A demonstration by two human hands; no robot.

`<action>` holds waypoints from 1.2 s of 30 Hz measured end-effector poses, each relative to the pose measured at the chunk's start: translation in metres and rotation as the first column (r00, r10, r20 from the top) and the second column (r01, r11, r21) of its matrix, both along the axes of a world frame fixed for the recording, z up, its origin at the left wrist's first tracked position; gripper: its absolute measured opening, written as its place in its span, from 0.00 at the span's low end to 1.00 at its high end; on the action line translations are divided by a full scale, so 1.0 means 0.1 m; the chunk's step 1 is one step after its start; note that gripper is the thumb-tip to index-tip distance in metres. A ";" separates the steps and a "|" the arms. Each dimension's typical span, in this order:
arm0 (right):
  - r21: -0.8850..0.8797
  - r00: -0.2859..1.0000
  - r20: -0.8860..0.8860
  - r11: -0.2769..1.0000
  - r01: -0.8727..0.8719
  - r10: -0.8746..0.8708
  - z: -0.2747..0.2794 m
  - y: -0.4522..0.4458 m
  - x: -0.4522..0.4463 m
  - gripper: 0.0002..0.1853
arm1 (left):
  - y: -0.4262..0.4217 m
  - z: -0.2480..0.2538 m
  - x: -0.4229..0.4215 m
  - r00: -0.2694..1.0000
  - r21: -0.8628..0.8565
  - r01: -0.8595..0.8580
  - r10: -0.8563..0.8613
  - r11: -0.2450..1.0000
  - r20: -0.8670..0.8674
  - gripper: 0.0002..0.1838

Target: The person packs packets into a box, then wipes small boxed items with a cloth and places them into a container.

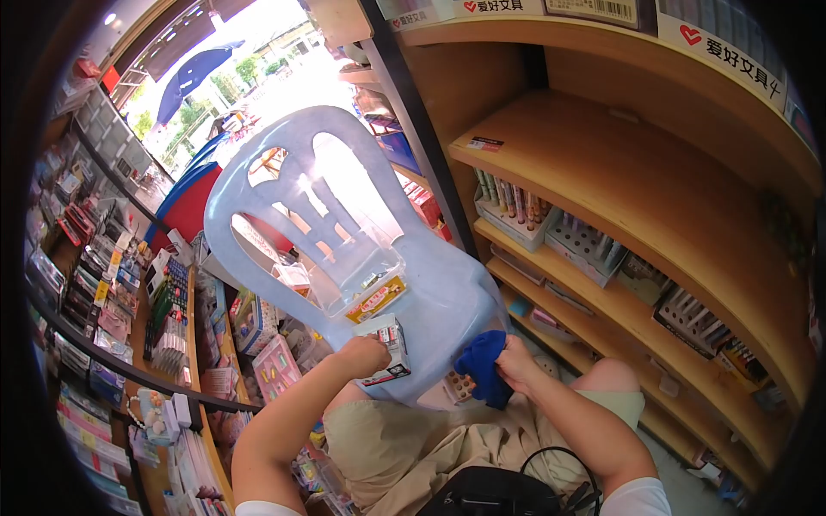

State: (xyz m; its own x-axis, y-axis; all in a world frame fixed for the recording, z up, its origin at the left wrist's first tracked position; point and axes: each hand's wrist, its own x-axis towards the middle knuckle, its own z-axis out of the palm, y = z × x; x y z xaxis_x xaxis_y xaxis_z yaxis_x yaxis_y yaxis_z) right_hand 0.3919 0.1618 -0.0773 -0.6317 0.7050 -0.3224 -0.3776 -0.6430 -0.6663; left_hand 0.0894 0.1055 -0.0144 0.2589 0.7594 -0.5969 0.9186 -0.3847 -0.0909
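In the head view, a light-blue chair (447, 288) carries the things. Near the back edge of its seat stands a clear container (331, 292); inside are small objects, too small to name. Its near wall bears a yellow label (379, 299), whose writing I cannot read. At the near left edge lies a small printed box (397, 342). The left hand (363, 354) is on this box with bent fingers; I cannot tell if it grips. The right hand (514, 365) grasps a blue cloth (484, 365), which hangs at the near right corner. On the wooden shelf (602, 163), one tray (509, 225) holds upright pens. Above, a white label (718, 53) reads "爱好文具", with a red heart.
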 end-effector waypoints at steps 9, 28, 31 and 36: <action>-0.002 1.000 0.003 1.000 -0.018 0.018 -0.03 0.00 -0.02 0.08 | -0.02 -0.01 0.04 0.996 -0.073 -0.072 0.068 0.995 -0.052 0.07; -0.012 0.998 0.017 0.998 -0.058 0.059 0.03 -0.01 -0.03 0.07 | 0.04 -0.10 0.24 0.979 -0.080 -0.090 0.103 0.993 0.175 0.15; -0.025 0.999 0.001 0.999 -0.045 0.045 0.02 -0.02 -0.02 0.07 | -0.14 0.00 0.15 0.934 -0.012 -0.037 0.039 0.999 0.355 0.16; 0.001 0.999 0.006 0.999 -0.051 0.051 0.00 -0.02 -0.03 0.08 | -0.44 -0.02 0.09 0.884 0.171 -0.095 0.004 0.981 0.468 0.19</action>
